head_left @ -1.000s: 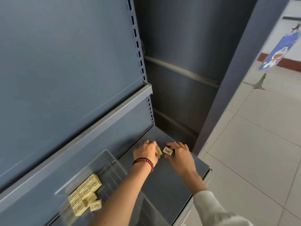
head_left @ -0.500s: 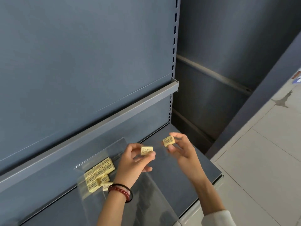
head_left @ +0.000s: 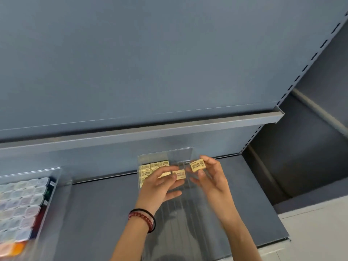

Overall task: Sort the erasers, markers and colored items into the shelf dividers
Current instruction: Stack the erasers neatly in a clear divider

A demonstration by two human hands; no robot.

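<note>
Head view: left hand [head_left: 160,185] pinched one small yellow rectangular eraser [head_left: 179,174], right hand [head_left: 212,181] a second yellow eraser [head_left: 197,165], both unplaced near stacked yellow erasers [head_left: 156,165] already in the clear acrylic divider [head_left: 178,153].

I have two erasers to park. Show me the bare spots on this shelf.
Bare shelf lies between the tray of colored items and the clear divider, and again from the divider to the shelf's right end. Crowded: the tray is packed, and stacked erasers fill the divider's back left corner.
</note>
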